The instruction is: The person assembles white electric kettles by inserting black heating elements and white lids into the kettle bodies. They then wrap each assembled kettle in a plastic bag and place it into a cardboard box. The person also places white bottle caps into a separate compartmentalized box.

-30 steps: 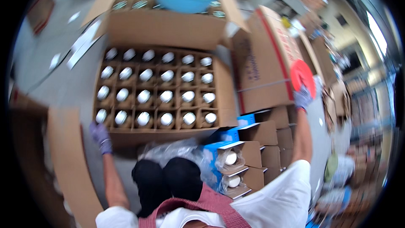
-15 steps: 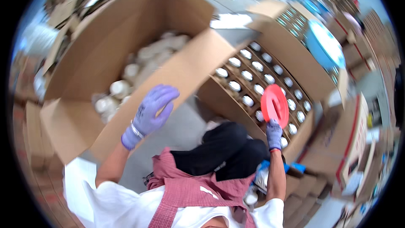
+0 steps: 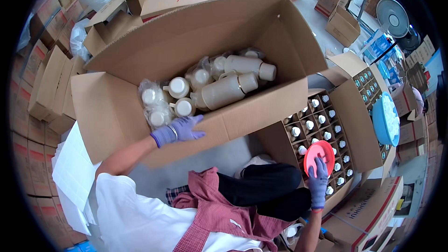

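Observation:
My left hand (image 3: pixel 184 130), in a purple glove, is open with fingers apart. It lies at the near wall of a large cardboard box (image 3: pixel 275 102). Inside that box are several cream vacuum flasks (image 3: pixel 225 91) with white caps, some in clear plastic bags. At my right, my gloved right hand (image 3: pixel 318 182) grips the near edge of a red plastic bowl (image 3: pixel 311 153), its fingers over the rim and inside. The bowl is over a divided carton of white-capped bottles (image 3: pixel 309 124); whether it rests on them I cannot tell.
Beyond the bottle carton, a blue basin (image 3: pixel 383 121) with whitish pieces sits on another divided carton. A red-edged carton (image 3: pixel 368 210) stands at the right. White sheets (image 3: pixel 74 172) lie left, near stacked boxes (image 3: pixel 37 158). A fan (image 3: pixel 392 17) stands far right.
The view has turned and sharpened. My left hand has come down to the near wall of the large box. The red bowl has tipped flatter, and my right fingers now reach inside its rim.

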The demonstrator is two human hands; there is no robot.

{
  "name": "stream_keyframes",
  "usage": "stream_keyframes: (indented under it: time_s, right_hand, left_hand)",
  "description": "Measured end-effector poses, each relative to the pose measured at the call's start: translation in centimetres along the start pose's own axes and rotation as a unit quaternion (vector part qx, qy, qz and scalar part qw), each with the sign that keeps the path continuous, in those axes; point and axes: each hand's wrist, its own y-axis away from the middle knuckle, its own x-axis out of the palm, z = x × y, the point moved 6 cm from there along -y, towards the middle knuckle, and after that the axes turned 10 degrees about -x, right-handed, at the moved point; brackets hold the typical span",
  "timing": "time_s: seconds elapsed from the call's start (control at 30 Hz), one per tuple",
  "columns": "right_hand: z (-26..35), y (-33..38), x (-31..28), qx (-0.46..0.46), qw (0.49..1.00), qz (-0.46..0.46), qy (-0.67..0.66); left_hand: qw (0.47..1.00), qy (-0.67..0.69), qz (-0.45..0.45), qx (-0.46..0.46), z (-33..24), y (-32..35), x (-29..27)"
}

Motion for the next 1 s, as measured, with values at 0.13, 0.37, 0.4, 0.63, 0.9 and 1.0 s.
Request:
stream_keyframes:
  time_s: [0.13,0.37,0.4,0.63,0.9,1.0]
  right_hand:
    - [12.1,-7.9,2.0,-0.127,0.988,-0.016,-0.083]
    - [10.7,-15.9,15.7,-0.104,0.972,0.210,-0.027]
    - [10.6,-15.5,16.9,-0.087,0.960,0.266,0.017]
    - [5.1,-13.3,17.0,-0.111,0.940,0.306,0.108]
    - [-0.8,-8.5,18.4,-0.301,0.916,0.208,0.162]
    - [1.6,-9.2,16.7,-0.308,0.912,0.198,0.186]
  left_hand:
    - [0.996,-0.012,-0.085,0.006,-1.1,2.1,8.3]
    - [0.960,-0.122,-0.240,0.073,-5.0,1.5,21.4]
    - [0.959,-0.118,-0.247,0.075,-4.6,1.3,21.9]
    - [0.980,-0.056,-0.167,0.088,-4.7,2.3,19.6]
    - [0.816,-0.171,-0.434,0.342,-15.9,14.0,-1.0]
    - [0.662,-0.297,-0.640,0.253,-18.7,18.9,-6.6]
